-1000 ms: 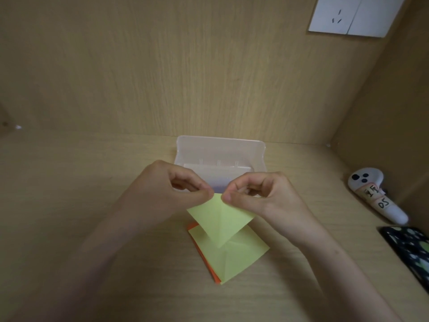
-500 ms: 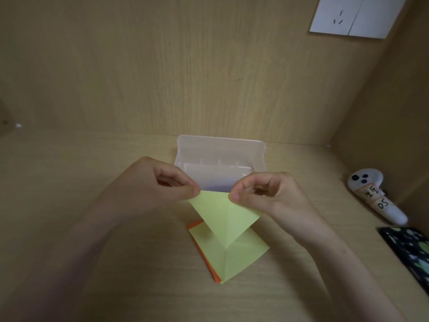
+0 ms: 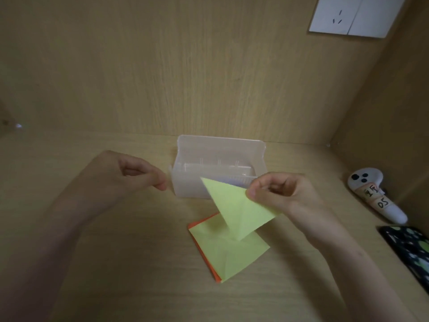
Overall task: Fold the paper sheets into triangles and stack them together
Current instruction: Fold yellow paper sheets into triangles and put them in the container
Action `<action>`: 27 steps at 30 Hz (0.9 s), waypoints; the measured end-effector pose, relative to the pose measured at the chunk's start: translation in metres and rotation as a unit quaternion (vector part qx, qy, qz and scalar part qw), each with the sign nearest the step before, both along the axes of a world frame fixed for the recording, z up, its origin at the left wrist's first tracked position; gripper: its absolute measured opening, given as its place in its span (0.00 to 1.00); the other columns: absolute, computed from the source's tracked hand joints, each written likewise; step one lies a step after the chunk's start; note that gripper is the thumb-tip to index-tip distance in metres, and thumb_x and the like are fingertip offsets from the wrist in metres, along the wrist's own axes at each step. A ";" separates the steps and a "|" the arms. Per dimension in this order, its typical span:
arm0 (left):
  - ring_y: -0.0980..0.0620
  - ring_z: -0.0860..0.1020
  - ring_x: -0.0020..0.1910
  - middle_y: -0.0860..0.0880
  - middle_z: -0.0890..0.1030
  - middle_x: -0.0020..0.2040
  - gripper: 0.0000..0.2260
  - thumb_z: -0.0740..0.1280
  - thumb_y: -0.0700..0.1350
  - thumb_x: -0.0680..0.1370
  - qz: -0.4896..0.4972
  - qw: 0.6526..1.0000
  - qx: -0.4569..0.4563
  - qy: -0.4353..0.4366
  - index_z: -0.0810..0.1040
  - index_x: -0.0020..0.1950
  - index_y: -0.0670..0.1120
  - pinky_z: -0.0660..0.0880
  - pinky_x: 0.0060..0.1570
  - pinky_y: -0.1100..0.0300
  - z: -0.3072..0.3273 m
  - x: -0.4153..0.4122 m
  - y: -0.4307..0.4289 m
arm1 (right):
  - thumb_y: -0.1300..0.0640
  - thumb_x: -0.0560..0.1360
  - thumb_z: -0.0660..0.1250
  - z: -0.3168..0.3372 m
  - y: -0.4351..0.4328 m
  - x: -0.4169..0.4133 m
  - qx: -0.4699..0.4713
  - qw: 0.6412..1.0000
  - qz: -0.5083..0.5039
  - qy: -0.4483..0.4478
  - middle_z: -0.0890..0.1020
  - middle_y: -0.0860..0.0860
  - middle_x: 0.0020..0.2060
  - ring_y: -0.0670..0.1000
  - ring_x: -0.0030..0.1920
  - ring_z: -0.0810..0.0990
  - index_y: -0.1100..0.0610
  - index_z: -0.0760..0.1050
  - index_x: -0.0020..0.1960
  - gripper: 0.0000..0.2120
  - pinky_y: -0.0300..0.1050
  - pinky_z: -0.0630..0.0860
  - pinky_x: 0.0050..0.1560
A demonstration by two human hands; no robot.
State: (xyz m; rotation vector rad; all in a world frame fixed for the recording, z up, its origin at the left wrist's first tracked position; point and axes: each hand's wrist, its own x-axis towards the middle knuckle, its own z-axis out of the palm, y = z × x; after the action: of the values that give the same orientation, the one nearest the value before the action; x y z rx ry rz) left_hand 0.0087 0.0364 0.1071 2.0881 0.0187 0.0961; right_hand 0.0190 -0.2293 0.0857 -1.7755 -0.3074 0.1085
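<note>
A yellow paper folded into a triangle point(image 3: 239, 206) hangs in the air, pinched at its upper right edge by my right hand point(image 3: 281, 196). Its lower tip points down at a small stack of paper sheets point(image 3: 229, 252) lying flat on the wooden desk: a yellow sheet on top, an orange one showing along the left edge. My left hand point(image 3: 123, 177) hovers to the left of the triangle, apart from it, fingers curled with thumb against forefinger and nothing in them.
A clear plastic box point(image 3: 218, 166) stands open just behind the paper. At the right lie a white controller point(image 3: 376, 196) with a labelled handle and a dark patterned phone point(image 3: 411, 249). Wooden walls close the back and right; a white wall socket point(image 3: 355, 15) sits top right.
My left hand has let go of the yellow triangle and moved away to the left. My right hand alone now holds it, shifted slightly right and tilted.
</note>
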 end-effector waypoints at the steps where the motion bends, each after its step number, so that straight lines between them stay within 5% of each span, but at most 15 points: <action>1: 0.65 0.77 0.34 0.55 0.85 0.36 0.04 0.73 0.46 0.69 0.010 1.000 -0.007 -0.004 0.85 0.34 0.51 0.69 0.36 0.75 0.000 0.001 0.006 | 0.61 0.69 0.73 0.001 -0.004 -0.001 0.001 1.000 -0.005 0.001 0.80 0.59 0.33 0.50 0.35 0.75 0.59 0.82 0.37 0.03 0.41 0.69 0.37; 11: 0.62 0.81 0.42 0.61 0.84 0.42 0.12 0.71 0.55 0.64 -0.093 0.994 -0.020 -0.048 0.84 0.46 0.56 0.74 0.44 0.68 0.000 -0.006 -0.042 | 0.64 0.70 0.72 -0.003 0.016 -0.002 0.004 0.999 0.041 0.002 0.75 0.53 0.31 0.49 0.35 0.70 0.57 0.80 0.36 0.05 0.34 0.66 0.33; 21: 0.65 0.79 0.33 0.56 0.84 0.33 0.02 0.76 0.43 0.67 -0.094 0.994 -0.044 -0.031 0.84 0.36 0.49 0.70 0.34 0.76 -0.016 -0.003 -0.060 | 0.65 0.71 0.71 -0.002 0.020 -0.002 -0.012 0.999 0.040 -0.011 0.78 0.47 0.30 0.44 0.34 0.74 0.56 0.79 0.36 0.07 0.33 0.70 0.36; 27: 0.64 0.80 0.35 0.56 0.84 0.33 0.04 0.74 0.42 0.69 -0.107 0.993 -0.036 -0.034 0.84 0.36 0.50 0.73 0.39 0.71 -0.018 0.001 -0.061 | 0.66 0.71 0.70 -0.002 0.021 0.000 -0.011 0.999 0.042 -0.027 0.78 0.49 0.30 0.44 0.34 0.74 0.57 0.79 0.36 0.07 0.33 0.70 0.36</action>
State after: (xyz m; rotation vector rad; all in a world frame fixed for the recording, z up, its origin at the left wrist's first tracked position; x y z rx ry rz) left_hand 0.0099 -0.0241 0.0887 2.0012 -0.2406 0.0358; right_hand 0.0195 -0.2085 0.0832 -1.7904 -0.4205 0.1249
